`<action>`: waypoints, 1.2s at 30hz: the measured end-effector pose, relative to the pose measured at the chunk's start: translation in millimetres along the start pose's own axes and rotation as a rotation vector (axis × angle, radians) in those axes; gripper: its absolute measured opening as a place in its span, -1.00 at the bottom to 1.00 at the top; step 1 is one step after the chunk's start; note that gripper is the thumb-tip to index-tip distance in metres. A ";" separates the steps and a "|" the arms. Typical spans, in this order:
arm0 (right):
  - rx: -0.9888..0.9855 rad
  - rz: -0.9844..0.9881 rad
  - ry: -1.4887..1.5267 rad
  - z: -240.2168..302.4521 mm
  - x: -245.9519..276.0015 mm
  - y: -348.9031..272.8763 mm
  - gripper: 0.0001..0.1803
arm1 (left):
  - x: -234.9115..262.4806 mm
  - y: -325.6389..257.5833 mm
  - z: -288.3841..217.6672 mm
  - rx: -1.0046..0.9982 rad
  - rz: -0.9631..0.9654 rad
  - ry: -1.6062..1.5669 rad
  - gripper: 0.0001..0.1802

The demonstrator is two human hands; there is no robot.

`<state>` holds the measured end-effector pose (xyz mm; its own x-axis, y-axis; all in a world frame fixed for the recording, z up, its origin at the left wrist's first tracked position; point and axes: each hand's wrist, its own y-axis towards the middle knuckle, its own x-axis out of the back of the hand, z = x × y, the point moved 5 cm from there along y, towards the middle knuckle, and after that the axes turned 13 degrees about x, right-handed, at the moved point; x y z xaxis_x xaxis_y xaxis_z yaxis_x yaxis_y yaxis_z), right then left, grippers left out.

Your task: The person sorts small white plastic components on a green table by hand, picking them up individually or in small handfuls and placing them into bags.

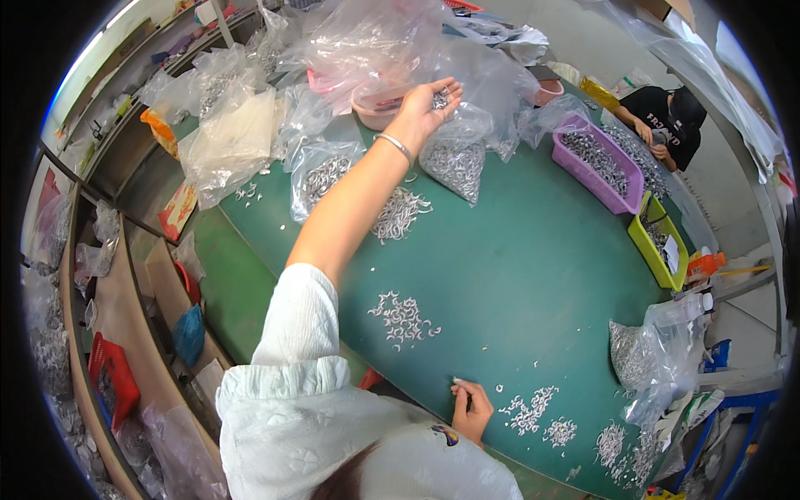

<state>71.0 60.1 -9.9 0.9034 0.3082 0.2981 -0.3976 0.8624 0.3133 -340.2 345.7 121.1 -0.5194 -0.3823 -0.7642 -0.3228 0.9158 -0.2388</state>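
My left hand (429, 107) is stretched far across the green table, palm up, with small silvery pieces (440, 100) lying in its palm. It is above a pink basin (375, 112), among clear plastic bags. Below that forearm lies a pile of curved silvery pieces (400, 215). Close to the near table edge, my right hand (472, 408) rests with fingers curled and pinched; a tiny pale bit shows at the fingertips, too small to name. Loose curved pieces (529, 410) are spread right of it, and another scattered group (402, 320) lies to its upper left.
A filled clear bag (454, 167) stands beyond the pile. On the right are a purple basket (604, 171), a lime-green basket (660, 250) and a bag of pieces (633, 354). A co-worker (667, 125) handles something at the far right. Shelves (142, 333) line the left.
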 end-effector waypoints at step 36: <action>-0.245 -0.299 -0.790 -24.5 226.5 -104.1 -0.42 | 17.8 -337.3 318.9 -0.322 0.413 1.609 -0.54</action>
<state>320.9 49.9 3.0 0.5527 -0.2338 0.7999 -0.0346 0.9526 0.3023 11.8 69.0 -3.0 -0.7589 -0.0552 0.6488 -0.0009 0.9965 0.0838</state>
